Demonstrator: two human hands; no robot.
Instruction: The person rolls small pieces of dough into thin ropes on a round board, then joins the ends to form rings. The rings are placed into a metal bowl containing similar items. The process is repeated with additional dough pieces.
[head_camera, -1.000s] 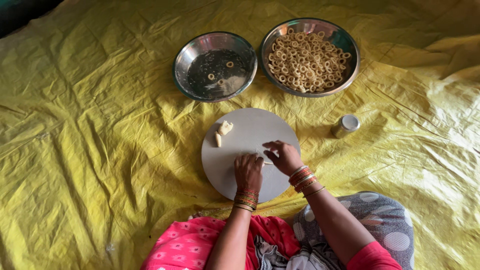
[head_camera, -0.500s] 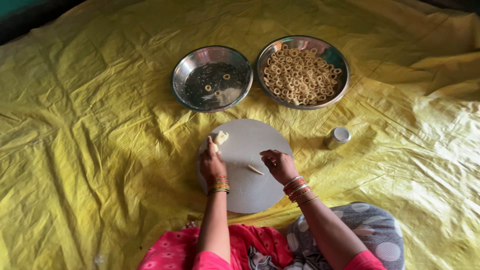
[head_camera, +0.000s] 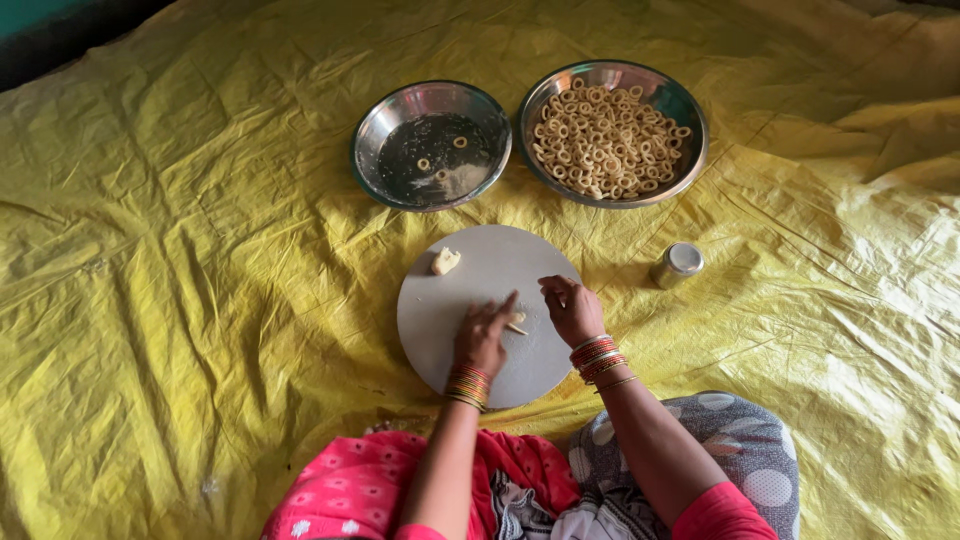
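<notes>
shiny metal bowls (head_camera: 431, 100), matt smooth round board (head_camera: 470, 270), crinkly glossy plastic sheet (head_camera: 200, 300)

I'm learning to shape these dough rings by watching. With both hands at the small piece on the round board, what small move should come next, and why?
Probably roll the small dough piece under the left hand into a thin strand. It lies short and unshaped on the round board between the left hand and the right hand, while the tray of rings holds finished loops.
</notes>
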